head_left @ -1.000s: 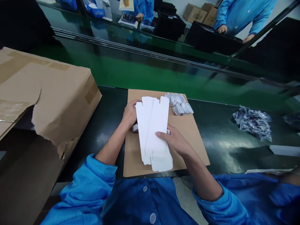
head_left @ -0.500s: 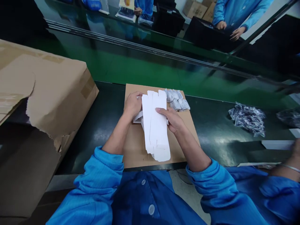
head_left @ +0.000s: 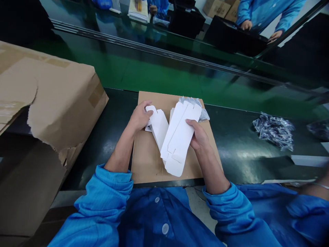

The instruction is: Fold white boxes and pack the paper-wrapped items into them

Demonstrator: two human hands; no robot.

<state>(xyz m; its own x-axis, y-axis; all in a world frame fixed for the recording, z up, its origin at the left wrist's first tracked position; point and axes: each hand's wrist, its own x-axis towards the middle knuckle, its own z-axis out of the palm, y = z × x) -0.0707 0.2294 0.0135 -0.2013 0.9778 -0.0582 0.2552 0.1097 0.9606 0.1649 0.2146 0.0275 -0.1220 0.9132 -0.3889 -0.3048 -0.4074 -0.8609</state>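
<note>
My right hand grips a flattened white carton by its right edge, thumb on top. To the left, my left hand is closed on the upper end of another flat white carton, which partly lies under the first. Whether each hand has one carton or a few layers is hard to tell. Both cartons slant over a brown cardboard sheet. Behind the right carton, partly covered by it, lie several small wrapped packets in greyish plastic.
A large torn cardboard box stands on the left of the dark bench. Crumpled clear plastic bags and a white strip lie to the right. A co-worker's sleeve is at the lower right. A dark rail runs along the back.
The white cartons have fanned apart. My right hand has moved right with one, now tilted and covering more of the packets, while my left hand has shifted slightly left with the other.
</note>
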